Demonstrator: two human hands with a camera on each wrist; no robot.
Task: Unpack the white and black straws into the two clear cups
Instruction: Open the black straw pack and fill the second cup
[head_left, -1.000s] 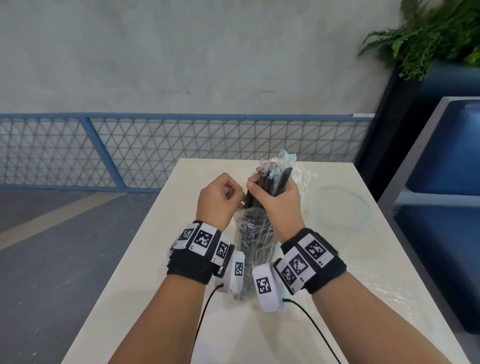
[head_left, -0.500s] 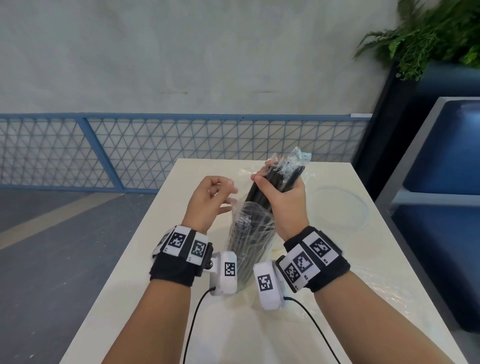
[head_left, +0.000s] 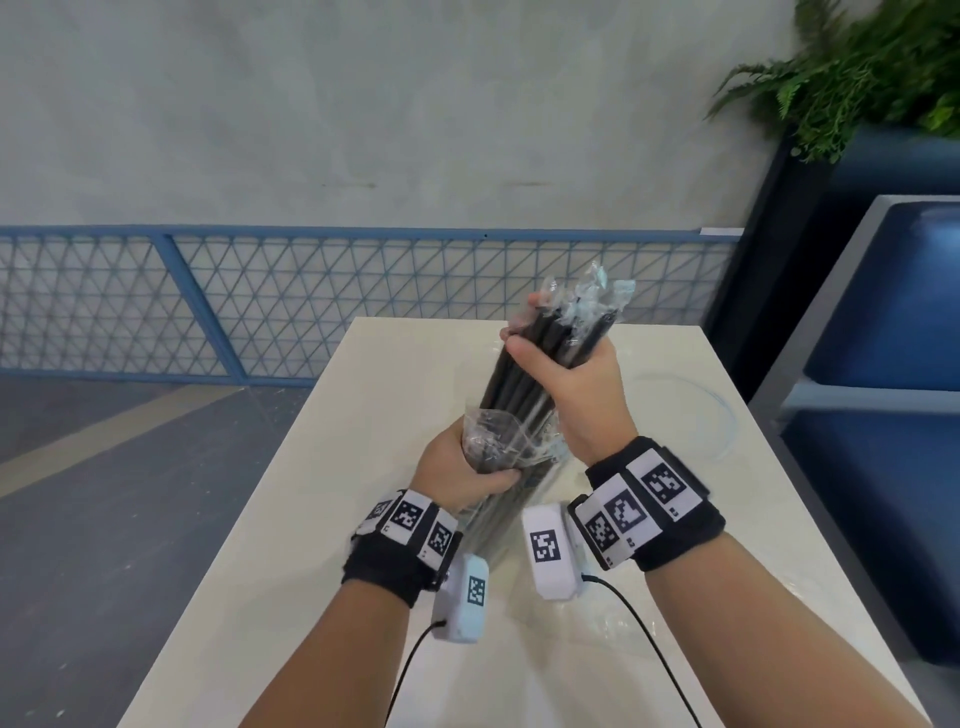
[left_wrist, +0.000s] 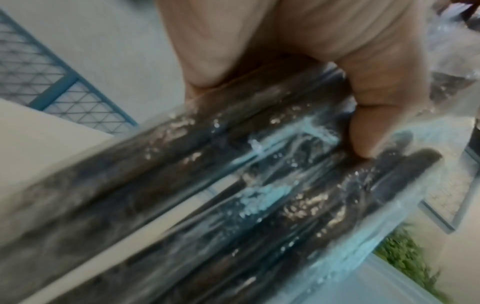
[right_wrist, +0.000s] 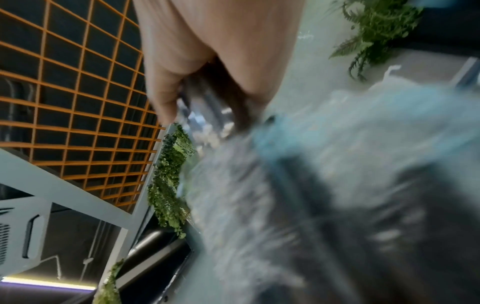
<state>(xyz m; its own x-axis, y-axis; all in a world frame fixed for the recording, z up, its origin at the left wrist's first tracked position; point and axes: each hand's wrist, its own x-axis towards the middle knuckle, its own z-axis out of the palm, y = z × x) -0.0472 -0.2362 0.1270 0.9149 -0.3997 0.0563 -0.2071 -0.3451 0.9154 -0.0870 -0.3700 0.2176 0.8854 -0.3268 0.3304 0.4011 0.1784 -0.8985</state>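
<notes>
A bundle of black straws (head_left: 524, 384) stands tilted above the white table (head_left: 332, 467), its lower part still inside a clear plastic bag (head_left: 496, 441). My right hand (head_left: 566, 374) grips the bundle near its top, where individual wrappers stick out. My left hand (head_left: 467, 473) grips the bag round the bundle's lower part. In the left wrist view my thumb (left_wrist: 363, 123) presses on the bagged straws (left_wrist: 233, 174). The right wrist view is blurred; my fingers (right_wrist: 166, 90) curl round the straws (right_wrist: 215, 102). One clear cup (head_left: 727, 415) stands to the right. No white straws are visible.
Crumpled clear plastic (head_left: 623, 618) lies on the table near my right forearm. A blue mesh railing (head_left: 260, 296) runs behind the table. A blue seat (head_left: 883, 441) and a dark planter with ferns (head_left: 857, 78) stand to the right.
My left hand let go near the top, dropped lower and took hold of the bag. My right hand lifted the black straws up, partly out of the bag.
</notes>
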